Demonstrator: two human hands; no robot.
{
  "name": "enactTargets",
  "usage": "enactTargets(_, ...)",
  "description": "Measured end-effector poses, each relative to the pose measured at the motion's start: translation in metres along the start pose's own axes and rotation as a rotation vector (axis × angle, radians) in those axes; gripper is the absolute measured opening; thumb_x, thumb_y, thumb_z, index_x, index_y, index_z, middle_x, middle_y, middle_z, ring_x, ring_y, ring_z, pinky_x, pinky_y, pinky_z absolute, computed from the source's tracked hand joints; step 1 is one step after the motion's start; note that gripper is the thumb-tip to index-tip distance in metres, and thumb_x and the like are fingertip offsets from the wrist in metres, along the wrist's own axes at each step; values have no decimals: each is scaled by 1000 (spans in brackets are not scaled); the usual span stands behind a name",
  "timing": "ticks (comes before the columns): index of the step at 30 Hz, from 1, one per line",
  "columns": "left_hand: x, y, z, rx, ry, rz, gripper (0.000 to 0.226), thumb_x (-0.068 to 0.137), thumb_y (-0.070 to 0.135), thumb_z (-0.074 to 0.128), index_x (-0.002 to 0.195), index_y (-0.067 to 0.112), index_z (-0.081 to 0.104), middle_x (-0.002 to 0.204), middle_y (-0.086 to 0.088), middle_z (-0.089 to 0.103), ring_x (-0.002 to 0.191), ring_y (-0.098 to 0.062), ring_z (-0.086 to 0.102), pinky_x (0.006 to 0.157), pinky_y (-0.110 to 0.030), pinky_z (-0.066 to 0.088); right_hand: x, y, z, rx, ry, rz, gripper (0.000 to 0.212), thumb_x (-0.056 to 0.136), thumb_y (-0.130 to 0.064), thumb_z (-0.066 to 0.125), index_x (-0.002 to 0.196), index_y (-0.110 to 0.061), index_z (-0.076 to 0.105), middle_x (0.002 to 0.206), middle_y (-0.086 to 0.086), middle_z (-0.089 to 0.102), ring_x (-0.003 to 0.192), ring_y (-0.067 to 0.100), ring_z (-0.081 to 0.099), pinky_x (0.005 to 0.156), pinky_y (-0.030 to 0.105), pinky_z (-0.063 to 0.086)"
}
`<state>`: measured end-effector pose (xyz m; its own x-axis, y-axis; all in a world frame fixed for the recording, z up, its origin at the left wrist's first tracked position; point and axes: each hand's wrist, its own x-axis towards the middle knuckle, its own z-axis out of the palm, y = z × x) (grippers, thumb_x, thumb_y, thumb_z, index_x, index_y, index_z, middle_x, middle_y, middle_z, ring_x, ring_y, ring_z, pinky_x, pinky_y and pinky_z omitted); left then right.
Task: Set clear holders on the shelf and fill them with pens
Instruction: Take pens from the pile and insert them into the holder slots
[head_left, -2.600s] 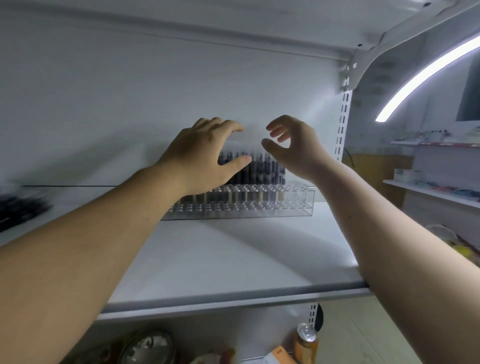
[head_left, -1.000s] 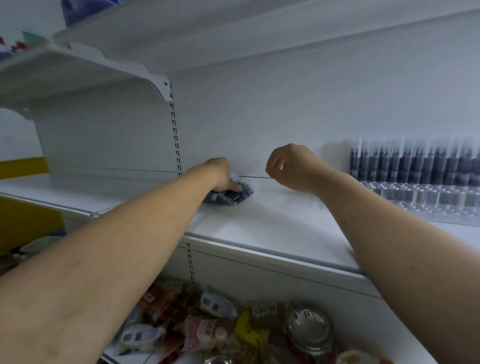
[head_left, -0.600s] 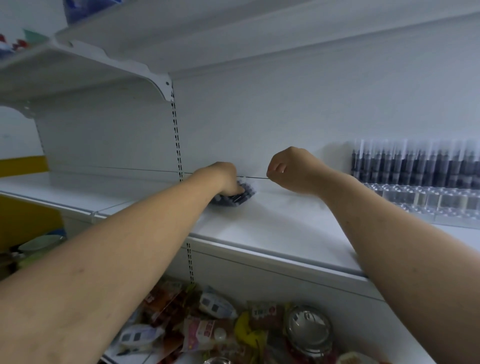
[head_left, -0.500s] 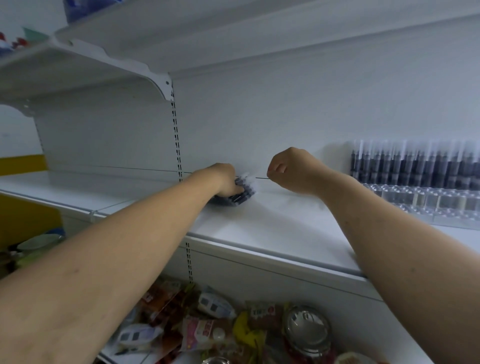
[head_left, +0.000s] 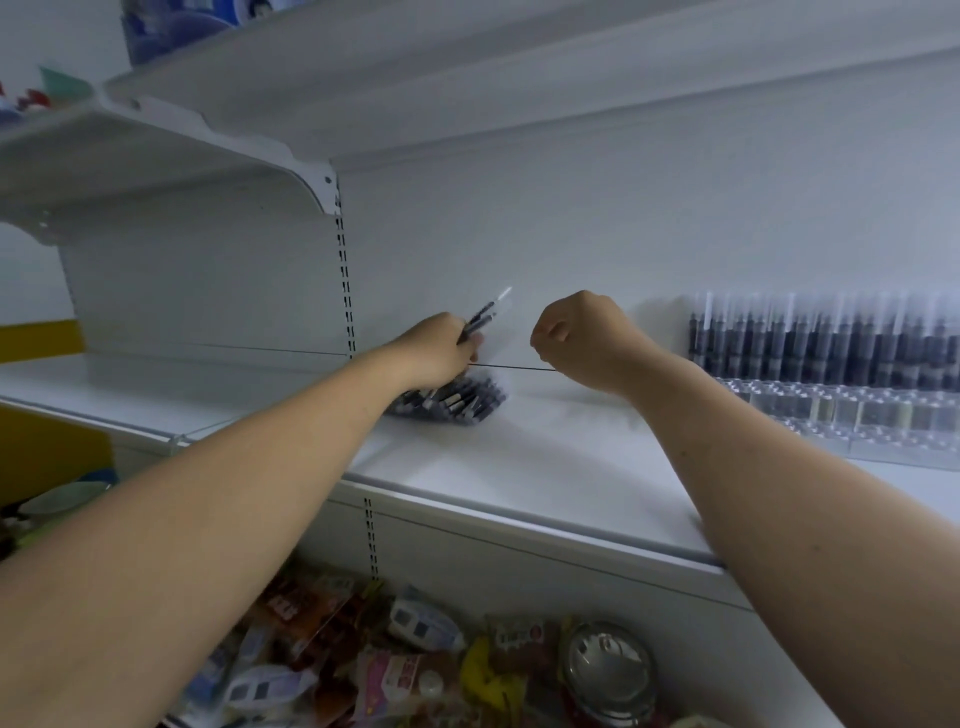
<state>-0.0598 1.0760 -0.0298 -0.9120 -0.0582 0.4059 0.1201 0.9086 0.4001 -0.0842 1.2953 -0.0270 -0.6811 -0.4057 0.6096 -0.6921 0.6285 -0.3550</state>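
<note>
A heap of dark pens lies on the white shelf against the back wall. My left hand hovers just above the heap and grips a few pens that point up and to the right. My right hand hangs a little to the right of it, fingers curled into a fist with nothing in it. At the far right stands a clear holder whose back rows are filled with upright dark pens.
A white upper shelf on a bracket juts out at the upper left. Below the shelf lies a bin of mixed packets and a metal tin lid. A slotted upright splits the back wall.
My view swung left from the holder to the pen heap. My left hand reached into the heap and has now lifted a few pens out of it. The right fist barely moved.
</note>
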Motion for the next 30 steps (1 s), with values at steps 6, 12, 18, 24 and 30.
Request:
enactTargets(6,-20,51,-3,-566,-116,73,33,112,39,42,105,16,64,69,4,59,78,-22,69,74,-37,50,3,-15,-46,152,269,45,20,93,-17,59,81,-17,75,67,-1,75,60,22,71,60,35,62)
enactTargets(12,-21,127,11,-961,-453,147,32,107,52,46,115,23,58,82,-1,53,93,-28,71,90,-66,57,-16,16,-140,46,372,71,17,94,-17,60,84,-17,75,59,-1,72,43,11,62,43,23,49)
enactTargets(18,5,216,63,-1075,-589,250,31,106,56,48,112,27,56,78,2,44,64,-15,42,53,-25,33,-58,82,-207,-36,489,135,16,94,-18,61,83,-17,74,55,4,70,37,17,56,40,21,43)
enactTargets(24,17,303,109,-1024,-726,313,33,109,47,48,120,18,57,77,2,45,62,-13,38,43,-20,22,-97,149,-232,6,713,213,16,97,-19,60,94,-14,75,58,4,69,35,10,51,41,23,41)
enactTargets(30,16,316,135,-992,-743,342,33,111,38,48,123,12,64,85,-2,52,64,-13,45,42,-22,23,-120,185,-237,156,772,240,18,98,-16,57,93,-11,74,59,6,66,39,15,49,44,25,38)
